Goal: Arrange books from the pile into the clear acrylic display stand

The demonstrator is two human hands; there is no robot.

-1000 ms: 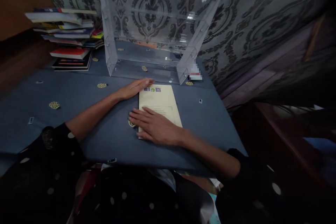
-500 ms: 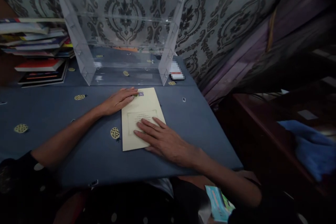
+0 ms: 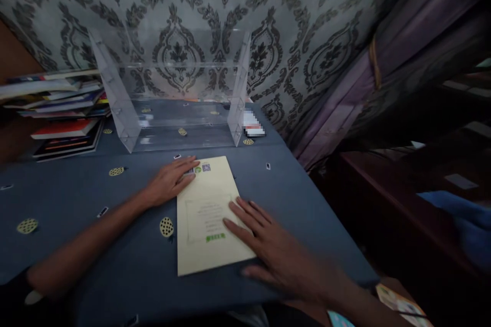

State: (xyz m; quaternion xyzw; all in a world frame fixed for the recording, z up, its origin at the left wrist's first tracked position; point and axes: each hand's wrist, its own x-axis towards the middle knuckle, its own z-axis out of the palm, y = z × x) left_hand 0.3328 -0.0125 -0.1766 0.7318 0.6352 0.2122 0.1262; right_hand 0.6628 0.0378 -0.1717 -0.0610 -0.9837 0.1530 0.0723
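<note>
A pale yellow booklet (image 3: 209,184) lies flat on the blue tablecloth, with a framed block of text, a green mark and a square code on its face. My left hand (image 3: 169,181) rests at its upper left edge, fingers stretched over the corner and partly covering the printing there. Over the right edge, my right hand (image 3: 268,237) is spread, its fingertips on or just above the booklet and its thumb near the lower right corner. Neither hand is wrapped round anything.
Behind the booklet stands a clear acrylic rack (image 3: 176,138). A stack of books (image 3: 67,127) is at the left, and a small blurred-out item (image 3: 253,125) sits right of the rack. The blue tablecloth (image 3: 303,214) ends at the right, beside a purple curtain (image 3: 341,107).
The view has tilted up, so everything sits lower. My right hand has slid rightward across the booklet toward its edge, uncovering the text and green mark. My left hand stays at the upper left.
</note>
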